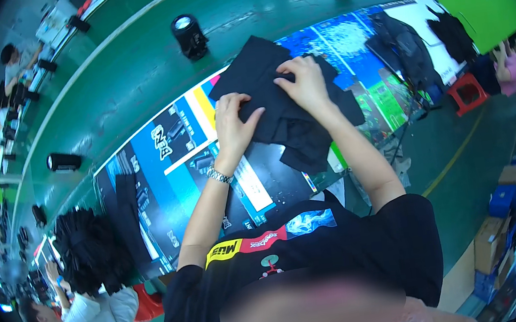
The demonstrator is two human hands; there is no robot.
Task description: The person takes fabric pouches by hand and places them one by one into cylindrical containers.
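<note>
Several pieces of black cloth [260, 70] lie in a loose, overlapping pile on the table. My left hand [235, 124] rests on the pile's left side, its fingers bent and its thumb spread away from them. On the upper right of the cloth lies my right hand [307, 85], fingertips touching the fabric, with a small gap between thumb and forefinger. Neither hand visibly grips a fold. A rumpled part of the cloth hangs toward me below the right hand. My left wrist wears a metal-band watch [218, 176].
The long table [178, 190] has a printed cover. A heap of black cloth [88, 246] sits at its left end, near a seated person [97, 316]. A dark bag-like bundle [409, 52] lies to the right, near a red stool [467, 93]. Black cylinders [190, 37] stand beyond.
</note>
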